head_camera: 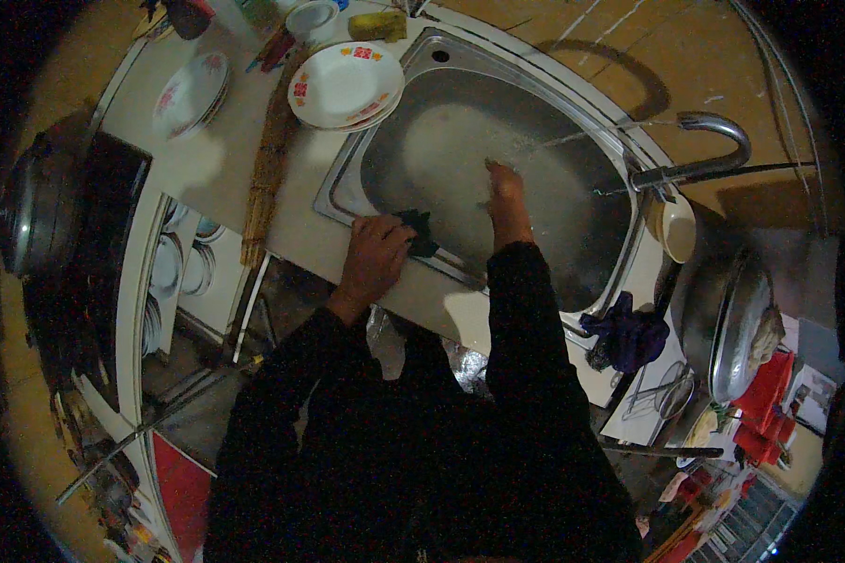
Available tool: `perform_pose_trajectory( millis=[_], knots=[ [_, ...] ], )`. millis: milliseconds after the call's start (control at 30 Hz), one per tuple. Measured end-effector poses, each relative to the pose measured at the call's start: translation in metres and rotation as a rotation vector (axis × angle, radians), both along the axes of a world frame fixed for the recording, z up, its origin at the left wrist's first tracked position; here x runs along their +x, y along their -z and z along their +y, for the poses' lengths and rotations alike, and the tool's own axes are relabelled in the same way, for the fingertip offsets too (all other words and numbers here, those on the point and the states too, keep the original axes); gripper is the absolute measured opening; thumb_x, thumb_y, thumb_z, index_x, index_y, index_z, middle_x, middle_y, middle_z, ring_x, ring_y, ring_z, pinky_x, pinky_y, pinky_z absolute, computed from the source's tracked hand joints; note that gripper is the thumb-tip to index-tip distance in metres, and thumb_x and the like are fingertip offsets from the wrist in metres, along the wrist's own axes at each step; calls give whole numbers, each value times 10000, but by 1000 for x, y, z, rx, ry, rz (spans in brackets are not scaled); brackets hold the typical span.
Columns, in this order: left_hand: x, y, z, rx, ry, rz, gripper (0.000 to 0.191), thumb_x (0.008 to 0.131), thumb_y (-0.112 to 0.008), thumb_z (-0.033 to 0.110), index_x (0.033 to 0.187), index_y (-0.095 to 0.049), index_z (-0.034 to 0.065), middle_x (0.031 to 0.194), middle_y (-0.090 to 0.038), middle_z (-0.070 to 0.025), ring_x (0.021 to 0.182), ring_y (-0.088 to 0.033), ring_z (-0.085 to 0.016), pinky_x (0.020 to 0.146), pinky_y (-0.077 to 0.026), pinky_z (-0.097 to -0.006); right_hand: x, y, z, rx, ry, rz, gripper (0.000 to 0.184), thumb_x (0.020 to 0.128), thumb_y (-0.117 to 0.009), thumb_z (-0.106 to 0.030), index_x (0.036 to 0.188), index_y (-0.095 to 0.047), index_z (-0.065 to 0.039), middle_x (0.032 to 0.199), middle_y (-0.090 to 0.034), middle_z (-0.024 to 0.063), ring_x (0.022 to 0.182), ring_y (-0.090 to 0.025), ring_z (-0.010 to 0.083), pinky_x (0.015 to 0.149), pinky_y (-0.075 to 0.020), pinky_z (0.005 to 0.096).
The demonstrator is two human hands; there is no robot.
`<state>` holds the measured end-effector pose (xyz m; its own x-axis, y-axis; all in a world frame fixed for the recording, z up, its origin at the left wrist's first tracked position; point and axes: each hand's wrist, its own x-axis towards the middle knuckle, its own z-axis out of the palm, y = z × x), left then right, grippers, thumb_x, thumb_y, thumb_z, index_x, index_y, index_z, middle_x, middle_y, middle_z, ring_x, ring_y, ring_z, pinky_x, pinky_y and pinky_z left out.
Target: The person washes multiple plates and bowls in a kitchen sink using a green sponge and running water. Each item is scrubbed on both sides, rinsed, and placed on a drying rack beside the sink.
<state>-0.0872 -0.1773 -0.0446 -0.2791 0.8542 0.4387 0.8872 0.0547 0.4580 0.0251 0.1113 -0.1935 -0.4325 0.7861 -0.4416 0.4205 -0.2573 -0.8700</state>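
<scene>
Before me is a stainless steel sink (338,193) holding cloudy water (443,141). At its near left rim, my left hand (377,250) grips a dark scrubbing cloth (417,232) that hangs over the basin's edge. My right hand (507,193) reaches down into the basin, its fingers partly lost in the murky water, so whether it holds anything is hidden. From the curved metal faucet (718,127) on the right, a thin stream runs into the water. A small stack of plates (345,81) with red and orange motifs stands on the counter, overlapping the sink's far left corner.
Left of the sink lie a bundle of thin sticks (264,169) and more plates (193,95). A yellow sponge (378,27) and a white bowl (312,21) stand behind. On the right are a ladle (677,229), a dark purple cloth (630,334) and a large metal pan (739,331).
</scene>
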Motion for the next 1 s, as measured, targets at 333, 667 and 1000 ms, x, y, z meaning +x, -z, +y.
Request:
perform_pose_trajectory(
  millis=[333,667,1000],
  knots=[
    [-4,4,-7,39,-51,-37,185,769,-604,70,954,-614,84,970,-562,-84,983,-534,-249,872,-358,-409,12,12,-8,912,-658,-477,467,889,-558,-217,1324,-440,-93,1389,-417,107,1262,-411,265,1055,-342,404],
    [-7,3,-7,-57,-32,-15,151,775,-598,98,923,-630,87,945,-563,-77,952,-548,-239,859,-356,-411,4,50,7,30,-94,18,592,811,-624,-165,1350,-389,-96,1367,-416,102,1242,-384,275,1024,-360,399],
    [-7,8,-7,-101,-13,-81,234,775,-608,126,1008,-605,99,1050,-553,-110,1028,-513,-292,918,-347,-465,-4,16,-9,-100,127,209,413,948,-404,-341,1241,-505,-68,1257,-523,81,1079,-524,238,943,-430,360]
  ],
)
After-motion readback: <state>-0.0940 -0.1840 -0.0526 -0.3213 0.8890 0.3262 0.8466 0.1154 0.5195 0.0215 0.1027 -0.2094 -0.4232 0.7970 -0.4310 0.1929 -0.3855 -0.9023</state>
